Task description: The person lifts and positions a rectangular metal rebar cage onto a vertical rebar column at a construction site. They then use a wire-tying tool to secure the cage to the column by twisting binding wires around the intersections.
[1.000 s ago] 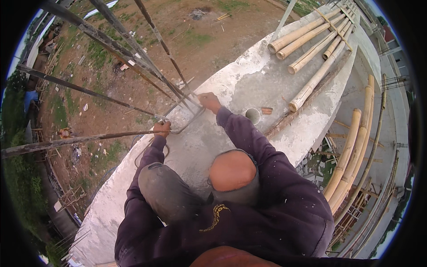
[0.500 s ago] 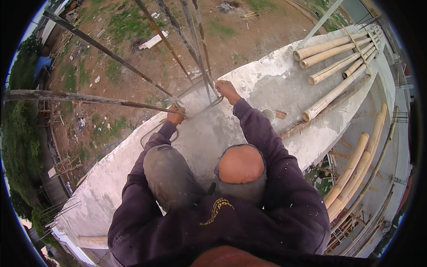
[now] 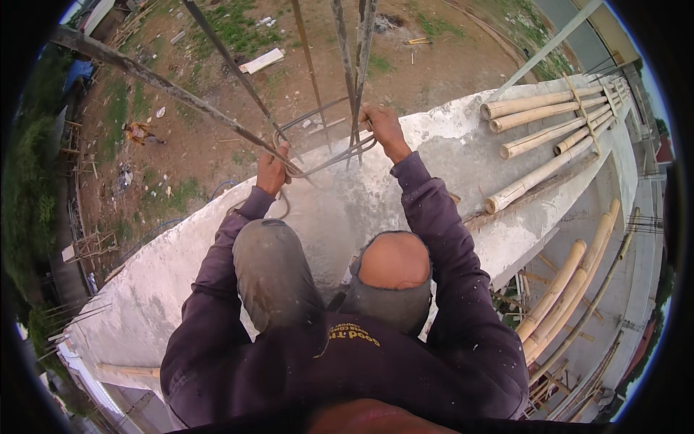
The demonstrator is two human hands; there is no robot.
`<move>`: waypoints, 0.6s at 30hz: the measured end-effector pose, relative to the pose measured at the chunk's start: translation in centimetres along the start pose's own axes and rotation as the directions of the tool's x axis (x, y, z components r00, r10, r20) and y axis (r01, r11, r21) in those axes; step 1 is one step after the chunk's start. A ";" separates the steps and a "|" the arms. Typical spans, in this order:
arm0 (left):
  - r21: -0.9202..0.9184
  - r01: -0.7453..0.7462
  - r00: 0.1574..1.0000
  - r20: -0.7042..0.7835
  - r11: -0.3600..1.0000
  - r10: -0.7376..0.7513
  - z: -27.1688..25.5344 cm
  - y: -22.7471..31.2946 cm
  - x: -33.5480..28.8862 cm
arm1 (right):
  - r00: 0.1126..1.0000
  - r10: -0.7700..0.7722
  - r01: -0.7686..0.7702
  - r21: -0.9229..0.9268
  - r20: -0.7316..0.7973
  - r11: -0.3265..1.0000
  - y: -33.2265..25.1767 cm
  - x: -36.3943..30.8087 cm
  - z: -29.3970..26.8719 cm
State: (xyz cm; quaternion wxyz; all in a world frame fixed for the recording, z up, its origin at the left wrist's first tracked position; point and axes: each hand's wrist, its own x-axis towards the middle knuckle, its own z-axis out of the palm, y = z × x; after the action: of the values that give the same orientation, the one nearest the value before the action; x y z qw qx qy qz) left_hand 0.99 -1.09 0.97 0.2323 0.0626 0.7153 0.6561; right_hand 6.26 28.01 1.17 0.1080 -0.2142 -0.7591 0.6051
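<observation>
Several upright steel rebars (image 3: 233, 66) rise from the concrete slab ahead of me, and a bent steel rebar stirrup (image 3: 340, 157) loops around them. My left hand (image 3: 272, 173) is closed on the stirrup's left corner, beside the nearest rebars. At the right corner, my right hand (image 3: 388, 134) has its fingers wrapped round the stirrup, close to the right-hand rebars. The loop seems to hold more than one rod, but I cannot tell how many stirrups are there. Another bent steel piece (image 3: 285, 205) shows beside my left knee, partly hidden by my arm.
I am perched on a high, narrow concrete slab (image 3: 166, 267) whose edge drops to a dirt yard (image 3: 217, 141). Bamboo poles (image 3: 538, 173) lie at the right, with more poles (image 3: 571, 289) below. A person (image 3: 142, 134) is down in the yard at the left.
Both hands have risen along the rebars, farther from my knees, and the stirrup with them. The view has shifted a little, and a person now shows in the yard.
</observation>
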 end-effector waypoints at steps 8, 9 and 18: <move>-0.084 -0.217 0.976 -0.019 0.973 0.216 -0.6 14.4 -3.5 | 0.989 -0.124 0.135 0.147 -0.082 0.980 -14.1 -2.4 -2.6; -0.048 -0.275 0.962 -0.025 0.960 0.274 -0.9 16.7 -3.7 | 0.980 -0.189 0.197 0.205 -0.059 0.959 -16.9 -2.1 -3.5; 0.159 -0.852 0.419 -0.365 0.499 0.832 -1.3 33.4 -5.8 | 0.879 -0.474 0.472 0.254 -0.060 0.844 -37.6 -4.4 -7.8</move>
State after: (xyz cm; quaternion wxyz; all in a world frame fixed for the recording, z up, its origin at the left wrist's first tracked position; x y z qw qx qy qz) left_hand -1.65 -0.15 34.76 -0.2750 0.2722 0.6011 0.6993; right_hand 6.08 26.17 39.77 0.2789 -0.0029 -0.7022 0.6551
